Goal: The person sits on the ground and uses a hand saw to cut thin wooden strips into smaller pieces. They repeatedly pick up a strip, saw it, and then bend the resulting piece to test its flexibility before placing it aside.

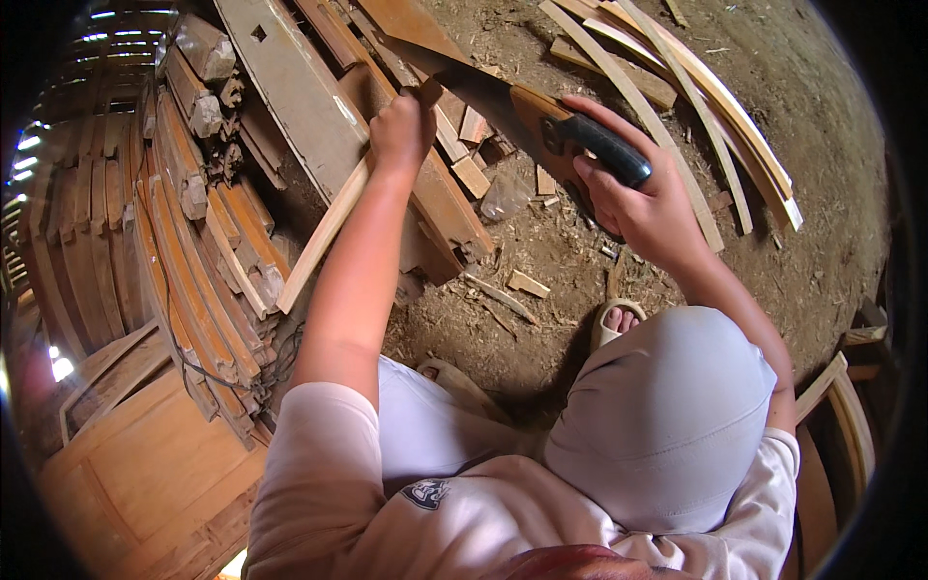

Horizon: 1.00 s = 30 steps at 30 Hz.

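My left hand (pixel 401 133) is closed round a narrow wooden strip (pixel 325 238), whose lower end slants down past my forearm. My right hand (pixel 640 201) grips the black handle of a handsaw (pixel 485 94). The dark blade reaches up and left, passing just beyond my left fist by the strip's upper end. Whether its teeth touch the wood I cannot tell. Beneath my left hand lie long brown wooden beams (pixel 447 215) and a wide, weathered plank (pixel 295 92).
Stacked old timber (pixel 193 261) fills the left side, with a wooden panel (pixel 159 464) lower left. Long pale strips (pixel 696 106) lie on the dirt floor (pixel 812 193) at the upper right. Small offcuts (pixel 529 283) are scattered before my sandalled foot (pixel 619 319).
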Motion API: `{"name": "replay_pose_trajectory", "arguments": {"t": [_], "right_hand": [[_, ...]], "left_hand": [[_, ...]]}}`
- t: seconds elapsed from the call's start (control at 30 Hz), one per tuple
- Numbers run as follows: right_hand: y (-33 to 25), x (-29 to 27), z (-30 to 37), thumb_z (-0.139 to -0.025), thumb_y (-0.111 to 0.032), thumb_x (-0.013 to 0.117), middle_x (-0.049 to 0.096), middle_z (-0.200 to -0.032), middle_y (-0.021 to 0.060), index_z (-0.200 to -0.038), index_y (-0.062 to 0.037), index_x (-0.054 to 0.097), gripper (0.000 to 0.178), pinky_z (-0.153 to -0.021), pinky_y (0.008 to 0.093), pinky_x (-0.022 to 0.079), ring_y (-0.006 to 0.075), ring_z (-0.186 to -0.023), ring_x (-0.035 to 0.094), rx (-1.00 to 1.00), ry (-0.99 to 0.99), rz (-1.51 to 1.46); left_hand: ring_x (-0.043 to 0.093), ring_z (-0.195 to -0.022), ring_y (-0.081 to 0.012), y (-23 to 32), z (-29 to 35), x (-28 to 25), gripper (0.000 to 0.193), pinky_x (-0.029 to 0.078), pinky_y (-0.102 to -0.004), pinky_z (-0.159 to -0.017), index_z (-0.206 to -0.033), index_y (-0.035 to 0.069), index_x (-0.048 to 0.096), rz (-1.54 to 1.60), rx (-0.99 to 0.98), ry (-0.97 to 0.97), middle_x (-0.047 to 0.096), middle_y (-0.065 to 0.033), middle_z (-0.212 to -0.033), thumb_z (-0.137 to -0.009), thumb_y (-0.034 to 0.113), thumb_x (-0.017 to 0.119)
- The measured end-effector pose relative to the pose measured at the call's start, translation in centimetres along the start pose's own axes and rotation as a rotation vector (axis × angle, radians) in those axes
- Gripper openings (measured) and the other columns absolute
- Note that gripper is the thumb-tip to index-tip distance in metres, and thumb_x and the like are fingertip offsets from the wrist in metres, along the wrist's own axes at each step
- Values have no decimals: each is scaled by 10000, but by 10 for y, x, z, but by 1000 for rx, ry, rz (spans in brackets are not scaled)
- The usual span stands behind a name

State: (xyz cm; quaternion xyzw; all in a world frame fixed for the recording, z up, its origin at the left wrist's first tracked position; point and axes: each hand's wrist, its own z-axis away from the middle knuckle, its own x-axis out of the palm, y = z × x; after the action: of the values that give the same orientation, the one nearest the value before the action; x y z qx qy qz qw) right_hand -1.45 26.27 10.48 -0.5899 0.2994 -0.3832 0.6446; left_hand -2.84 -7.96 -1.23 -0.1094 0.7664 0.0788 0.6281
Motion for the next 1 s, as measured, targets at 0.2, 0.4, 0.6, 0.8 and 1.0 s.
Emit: {"name": "replay_pose_trajectory", "arguments": {"t": [0.2,0.4,0.6,0.8,1.0], "right_hand": [[40,-15,26,-1002,-84,622,441,-667,-61,-1533,-84,489,548,-474,241,317,40,-506,388,70,199,-537],[151,-38,45,-1011,-186,613,391,-661,-43,-1506,-79,503,518,-523,244,344,80,-539,387,361,390,-880],[227,-41,79,-853,-144,845,665,-1117,94,-1244,-33,671,443,-904,358,539,241,-1014,665,241,391,-77],[155,-35,61,-874,-193,808,634,-1172,176,-1238,-33,673,420,-941,404,526,316,-1103,642,-166,456,761],[130,30,-16,-1083,-286,578,696,-1154,59,-1353,-12,605,386,-836,323,546,143,-926,661,226,-130,-267]], "left_hand": [[739,-815,-435,3,4,-11,312,601,-533,-716,-945,40,636,-75,-7,-83,740,-232,-847,-921,334,738],[704,-671,-451,18,24,-21,522,566,-537,-580,-855,57,602,-27,154,-35,702,-216,-720,-905,558,738],[719,-620,-374,21,52,-33,498,579,-465,-531,-859,62,603,39,394,-44,696,-172,-700,-922,539,731],[729,-681,-351,22,74,-47,388,594,-448,-596,-906,72,608,156,473,-64,713,-147,-766,-872,409,798],[716,-709,-370,33,90,-44,400,575,-477,-616,-1025,101,632,207,569,-78,712,-149,-798,-756,309,843]]}}
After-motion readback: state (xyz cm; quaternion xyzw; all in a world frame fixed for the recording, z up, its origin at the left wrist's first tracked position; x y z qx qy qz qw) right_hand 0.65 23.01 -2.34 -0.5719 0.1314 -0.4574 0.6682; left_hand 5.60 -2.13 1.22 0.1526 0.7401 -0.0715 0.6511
